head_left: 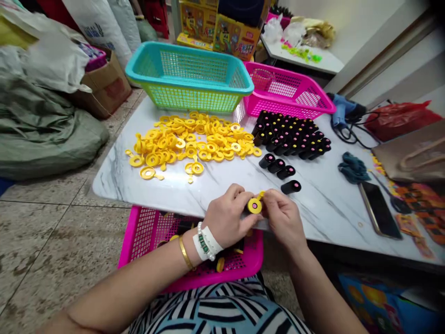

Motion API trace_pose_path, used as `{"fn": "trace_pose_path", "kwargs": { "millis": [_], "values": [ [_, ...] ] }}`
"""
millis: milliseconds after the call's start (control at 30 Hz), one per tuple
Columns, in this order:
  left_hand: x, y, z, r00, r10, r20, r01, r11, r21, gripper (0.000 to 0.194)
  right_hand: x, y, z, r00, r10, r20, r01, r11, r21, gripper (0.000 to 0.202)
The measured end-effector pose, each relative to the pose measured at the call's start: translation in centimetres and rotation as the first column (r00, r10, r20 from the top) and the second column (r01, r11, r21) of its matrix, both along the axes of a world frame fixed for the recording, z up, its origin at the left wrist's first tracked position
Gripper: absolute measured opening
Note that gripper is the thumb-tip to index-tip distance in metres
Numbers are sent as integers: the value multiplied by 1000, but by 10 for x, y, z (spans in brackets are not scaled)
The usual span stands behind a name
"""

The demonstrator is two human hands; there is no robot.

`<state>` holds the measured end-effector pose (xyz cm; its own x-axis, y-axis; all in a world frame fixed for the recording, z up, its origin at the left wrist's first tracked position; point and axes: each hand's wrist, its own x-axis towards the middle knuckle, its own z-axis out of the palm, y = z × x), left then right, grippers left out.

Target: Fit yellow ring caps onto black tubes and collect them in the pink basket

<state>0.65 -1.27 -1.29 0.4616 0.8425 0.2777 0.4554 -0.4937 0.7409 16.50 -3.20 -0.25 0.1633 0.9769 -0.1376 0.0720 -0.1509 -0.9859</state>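
Note:
Near the table's front edge, my left hand [227, 214] is closed around a black cylinder, mostly hidden by the fingers. A yellow plastic ring [255, 206] with a tab sits on its end, and a pink centre shows through the hole. My right hand [283, 218] pinches the ring's tab at the upper right. Just beyond my hands stand a few loose black cylinders [291, 186] with pink centres. Behind them is a dense group of black cylinders [292, 134] with pink or yellow centres. A heap of yellow tabbed rings [194, 139] spreads to the left.
A pink basket [127, 246] with black and yellow pieces sits below the table edge, by my lap. A turquoise-and-green basket [189, 88] and another pink basket [288, 93] stand at the back. To the right lie a phone [379, 209], a dark cloth [353, 167] and a blue corded tool [344, 111].

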Motion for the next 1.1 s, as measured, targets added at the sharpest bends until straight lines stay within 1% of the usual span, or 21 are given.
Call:
{"fn": "trace_pose_path", "kwargs": {
  "millis": [67,133,200,300,400,467,533,567,667,767,833,867,933,1000,1067,1100],
  "values": [
    [1,-1,-2,1000,-7,-3,7,1000,3,28,7,0,-1,986,16,-164,-28,997,-73,39],
    [0,-1,-4,1000,-28,-6,28,1000,4,27,16,4,0,960,60,-273,-106,982,-155,37],
    [-2,1,-4,999,-48,-25,48,999,-2,27,24,11,3,943,149,-297,-218,952,-215,34],
    [-3,5,-2,996,-81,-36,80,997,-18,25,31,23,12,905,309,-293,-386,886,-258,29],
    [-4,10,0,993,-116,-26,114,992,-49,24,33,31,19,868,417,-269,-487,821,-299,28],
    [-4,12,2,993,-120,-23,118,990,-82,22,33,34,21,847,453,-280,-527,788,-318,28],
    [-4,13,2,993,-121,-16,119,987,-110,22,31,34,22,843,464,-271,-534,776,-336,27],
    [-4,14,3,992,-124,-12,121,985,-124,22,30,33,22,852,461,-247,-522,779,-347,26],
    [-3,16,2,990,-143,-11,139,979,-149,21,25,33,23,886,441,-142,-461,813,-355,26],
    [-1,17,0,986,-154,-62,144,978,-149,25,19,32,23,897,426,-117,-440,835,-331,24],
    [-1,14,0,982,-143,-120,124,980,-154,30,15,27,23,900,419,-119,-435,846,-309,24],
    [-2,10,1,981,-137,-140,115,981,-158,35,13,22,24,900,423,-105,-435,851,-295,23],
    [-11,1,6,977,-160,-142,136,978,-161,54,7,9,24,888,455,-61,-452,844,-289,21],
    [-27,-11,13,967,-227,-117,208,965,-158,71,0,-8,22,870,492,-21,-474,824,-311,21],
    [-47,-19,23,956,-265,-124,248,959,-138,74,-9,-26,18,872,489,39,-457,838,-298,21],
    [-58,-19,27,959,-242,-144,228,968,-109,71,-13,-34,17,871,486,71,-450,848,-278,21]
  ]
}}
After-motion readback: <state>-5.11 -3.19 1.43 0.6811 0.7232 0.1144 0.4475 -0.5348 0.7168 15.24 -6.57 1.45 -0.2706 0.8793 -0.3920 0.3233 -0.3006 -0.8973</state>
